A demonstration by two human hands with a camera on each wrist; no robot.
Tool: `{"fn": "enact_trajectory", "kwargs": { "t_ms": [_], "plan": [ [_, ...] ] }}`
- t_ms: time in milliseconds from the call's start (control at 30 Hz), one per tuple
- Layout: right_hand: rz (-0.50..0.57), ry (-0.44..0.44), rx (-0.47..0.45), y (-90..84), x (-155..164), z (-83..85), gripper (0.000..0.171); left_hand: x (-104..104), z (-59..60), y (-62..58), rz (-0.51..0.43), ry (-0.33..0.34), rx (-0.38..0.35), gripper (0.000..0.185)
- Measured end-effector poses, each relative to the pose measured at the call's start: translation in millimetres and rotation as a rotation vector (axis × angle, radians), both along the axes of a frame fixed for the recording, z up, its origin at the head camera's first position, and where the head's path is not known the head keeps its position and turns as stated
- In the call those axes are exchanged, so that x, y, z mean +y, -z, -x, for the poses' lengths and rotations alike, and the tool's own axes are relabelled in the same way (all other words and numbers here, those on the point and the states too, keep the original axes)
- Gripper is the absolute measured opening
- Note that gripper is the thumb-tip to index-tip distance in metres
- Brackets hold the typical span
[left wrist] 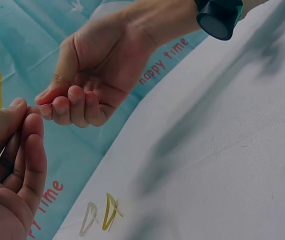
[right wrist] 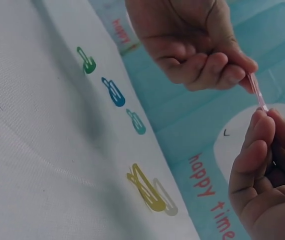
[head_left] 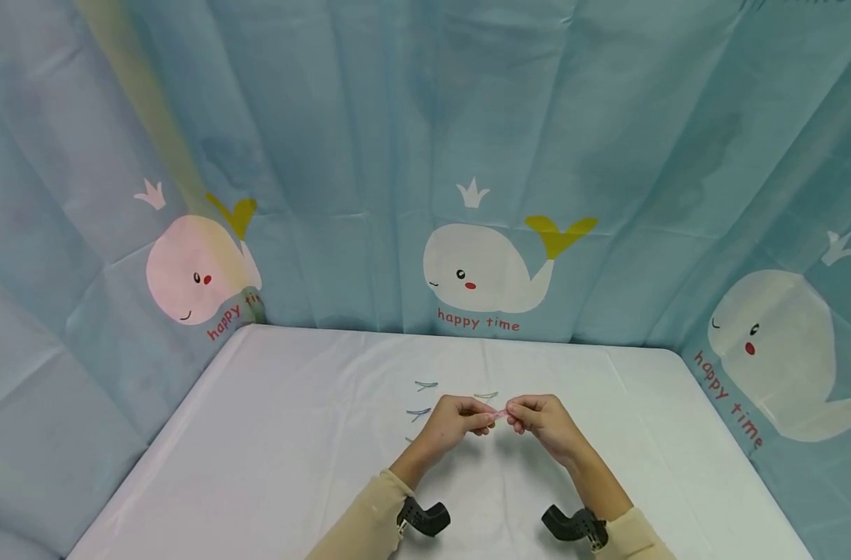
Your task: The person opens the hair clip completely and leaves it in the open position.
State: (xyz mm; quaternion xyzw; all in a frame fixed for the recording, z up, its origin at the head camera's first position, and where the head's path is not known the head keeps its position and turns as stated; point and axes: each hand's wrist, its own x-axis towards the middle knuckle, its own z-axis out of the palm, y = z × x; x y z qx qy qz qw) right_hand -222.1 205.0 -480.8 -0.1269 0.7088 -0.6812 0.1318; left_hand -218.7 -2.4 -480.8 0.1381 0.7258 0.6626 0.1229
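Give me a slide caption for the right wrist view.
Both hands pinch a pink paper clip above coloured paper clips on white table.

Matt white cloth covers the table point(head_left: 271, 467); clips point(right wrist: 113, 92) look glossy.

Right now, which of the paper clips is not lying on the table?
The pink paper clip: the left hand and right hand pinch it between them above the table. The green, blue, teal, yellow and grey clips lie flat.
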Motion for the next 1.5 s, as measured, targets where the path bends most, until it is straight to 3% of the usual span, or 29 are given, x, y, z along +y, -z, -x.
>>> {"fn": "enact_trajectory", "kwargs": {
  "t_ms": [200,367,933,1167,1500],
  "plan": [
    [0.092,-0.066,-0.001,3.8,5.9,-1.9,0.015,1.6,-1.1,1.1,-0.012,0.016,-0.005,0.017],
    [0.126,-0.082,-0.009,3.6,8.1,-3.2,0.015,1.8,-1.2,0.2,0.006,0.011,0.000,0.016],
    [0.078,0.000,-0.031,5.0,5.7,0.5,0.012,0.8,0.9,0.1,0.013,-0.010,0.057,0.018],
    [0.092,-0.005,-0.033,5.0,5.7,0.5,0.012,-2.2,1.2,1.8,-0.047,-0.017,0.055,0.019],
    [0.042,0.024,-0.029,5.1,6.0,1.3,0.012,-2.3,2.0,3.9,-0.037,-0.056,0.049,0.017]
  ]
}}
